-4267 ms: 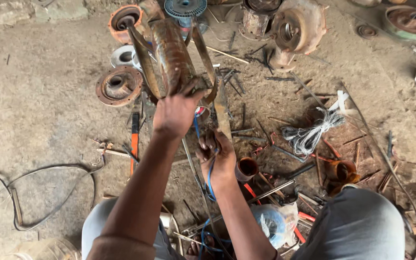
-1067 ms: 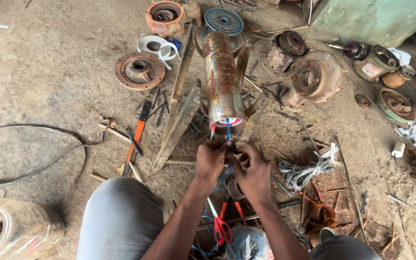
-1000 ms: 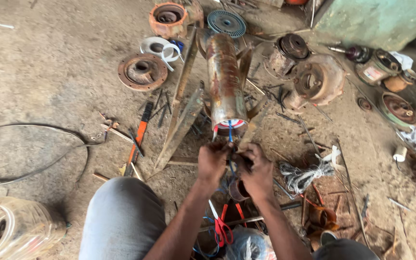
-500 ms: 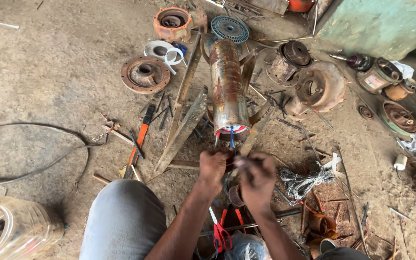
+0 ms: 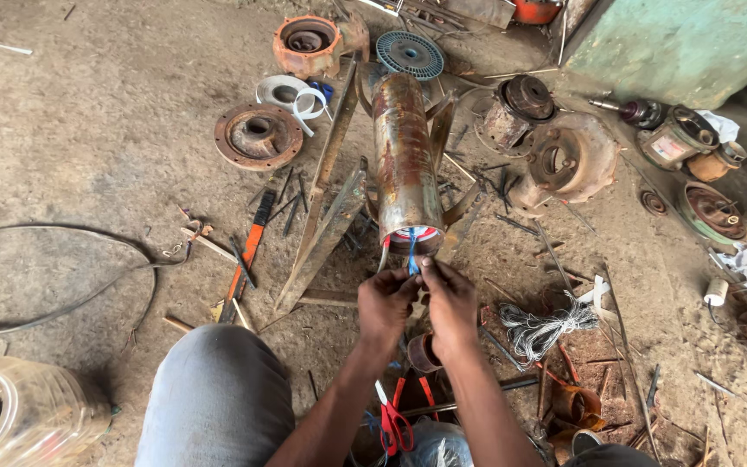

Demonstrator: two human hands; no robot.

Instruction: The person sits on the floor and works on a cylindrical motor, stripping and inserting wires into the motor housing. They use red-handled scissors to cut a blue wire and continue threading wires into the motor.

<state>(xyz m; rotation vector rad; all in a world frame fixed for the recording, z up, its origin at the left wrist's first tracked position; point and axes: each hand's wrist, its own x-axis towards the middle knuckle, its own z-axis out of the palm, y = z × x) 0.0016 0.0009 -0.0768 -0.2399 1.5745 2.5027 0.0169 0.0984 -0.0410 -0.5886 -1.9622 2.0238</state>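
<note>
A rusty metal cylinder (image 5: pixel 405 157), a motor body, lies lengthwise on the dirt floor with its open end toward me. Thin blue and red wires (image 5: pixel 410 252) hang out of that end. My left hand (image 5: pixel 388 303) and my right hand (image 5: pixel 450 300) meet just below the opening, fingertips pinched together on the wires. Red-handled scissors (image 5: pixel 393 421) lie between my forearms near my knees.
Rusty motor covers (image 5: pixel 258 135) and housings (image 5: pixel 565 161), a blue fan disc (image 5: pixel 411 54), an orange-handled tool (image 5: pixel 250 249), a bundle of pale wire (image 5: pixel 541 327), a black cable (image 5: pixel 62 303) and a clear plastic jar (image 5: pixel 19 417) lie around. A green cabinet (image 5: pixel 685 39) stands at top right.
Earlier my left hand rested on the cylinder's side. Since then both hands came together at its open end and now work the wires there; over the last second they shifted only slightly.
</note>
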